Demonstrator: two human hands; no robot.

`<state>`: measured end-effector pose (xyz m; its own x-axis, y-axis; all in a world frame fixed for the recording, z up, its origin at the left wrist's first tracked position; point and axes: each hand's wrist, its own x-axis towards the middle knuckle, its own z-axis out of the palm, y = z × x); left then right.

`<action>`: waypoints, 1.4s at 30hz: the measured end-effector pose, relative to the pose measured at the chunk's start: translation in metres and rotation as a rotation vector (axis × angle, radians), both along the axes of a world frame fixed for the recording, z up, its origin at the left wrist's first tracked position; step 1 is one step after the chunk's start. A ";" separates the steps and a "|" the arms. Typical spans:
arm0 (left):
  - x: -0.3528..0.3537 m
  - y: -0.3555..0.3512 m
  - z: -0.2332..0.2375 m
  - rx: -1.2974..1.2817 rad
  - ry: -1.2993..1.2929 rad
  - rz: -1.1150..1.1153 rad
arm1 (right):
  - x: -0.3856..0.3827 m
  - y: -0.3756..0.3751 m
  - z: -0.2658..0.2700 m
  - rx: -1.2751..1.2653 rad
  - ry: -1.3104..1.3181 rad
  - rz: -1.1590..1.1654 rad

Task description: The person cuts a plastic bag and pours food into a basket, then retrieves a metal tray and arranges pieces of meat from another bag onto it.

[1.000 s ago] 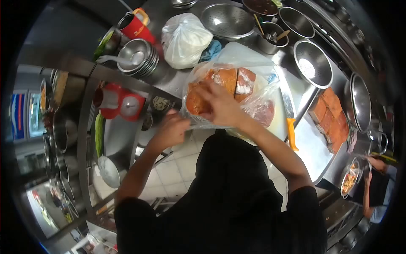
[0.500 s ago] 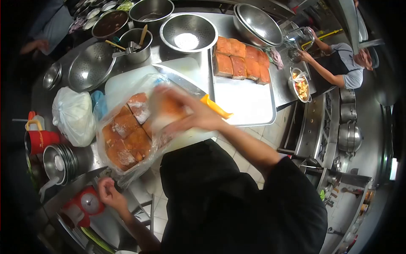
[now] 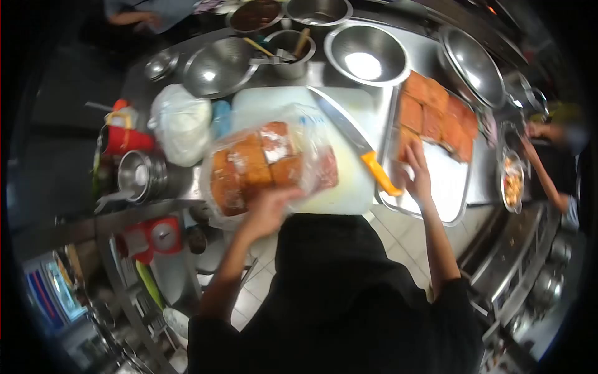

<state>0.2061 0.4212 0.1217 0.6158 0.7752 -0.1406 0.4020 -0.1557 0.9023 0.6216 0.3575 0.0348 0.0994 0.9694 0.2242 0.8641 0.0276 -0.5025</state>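
Note:
Orange-brown blocks of meat [image 3: 246, 159] lie in a clear plastic bag [image 3: 314, 146] on the white cutting board [image 3: 349, 199]. My left hand [image 3: 269, 212], blurred, is at the bag's near edge; its grip is unclear. My right hand [image 3: 418, 171] is over the metal tray [image 3: 445, 215], fingers apart, fingertips at the nearest block [image 3: 408, 138] of the group of meat blocks [image 3: 436, 115] there. A large knife with a yellow handle [image 3: 381, 174] lies diagonally on the board, its handle reaching the tray's edge.
Metal bowls [image 3: 366, 56] and a pot with utensils [image 3: 289, 65] line the back. A white plastic bag [image 3: 182, 124] and red container [image 3: 121, 138] stand left. One person [image 3: 560, 156] works at right beside a food colander [image 3: 512, 184]; another person [image 3: 146, 15] stands back left.
My right hand has moved from over the board to the tray, where another meat block now lies. My left hand has risen to the bag. The view has shifted, and the knife is less covered.

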 end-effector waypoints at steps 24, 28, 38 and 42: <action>0.013 0.029 -0.079 0.675 0.550 -0.220 | -0.178 0.106 0.003 -0.022 0.159 0.861; 0.032 0.021 -0.057 0.744 0.567 -0.243 | -0.179 0.100 0.028 -0.243 0.002 0.844; 0.032 0.021 -0.035 0.713 0.358 -0.150 | -0.161 0.102 0.029 -0.270 -0.070 0.837; 0.029 0.013 -0.021 0.682 0.334 -0.074 | -0.162 0.096 0.032 -0.250 -0.057 0.799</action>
